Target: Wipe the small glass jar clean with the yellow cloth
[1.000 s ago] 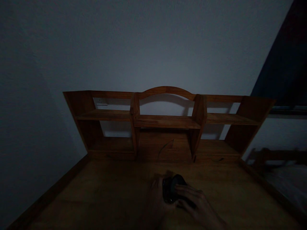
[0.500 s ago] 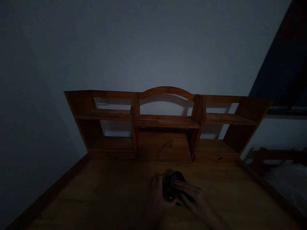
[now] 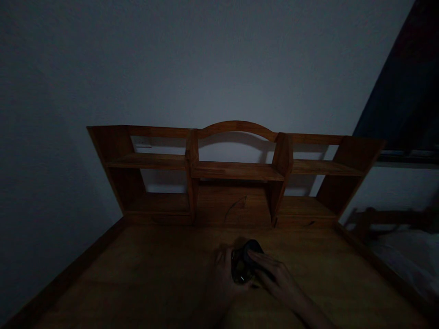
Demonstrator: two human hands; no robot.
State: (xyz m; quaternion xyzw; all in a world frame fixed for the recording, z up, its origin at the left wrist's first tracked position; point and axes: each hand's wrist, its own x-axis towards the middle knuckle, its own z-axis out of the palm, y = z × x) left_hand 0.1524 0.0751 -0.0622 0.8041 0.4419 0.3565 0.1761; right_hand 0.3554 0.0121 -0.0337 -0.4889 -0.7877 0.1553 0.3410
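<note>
The room is very dim. A small dark rounded object [image 3: 244,265] is held over the wooden desk [image 3: 144,274], a little in front of the shelf unit. My left hand [image 3: 222,274] wraps its fingers round the object's left side. My right hand [image 3: 274,279] grips it from the right, with fingers laid over its top. What the object is cannot be made out in this light.
A wooden shelf unit [image 3: 236,171] with an arched top stands at the back of the desk against a pale wall. A thin cable [image 3: 235,208] shows in its middle bay. At the right are a dark window or curtain [image 3: 408,91] and a bed frame [image 3: 387,219].
Both hands and the dark object have shifted slightly away from me toward the shelf unit. The grip on it looks the same.
</note>
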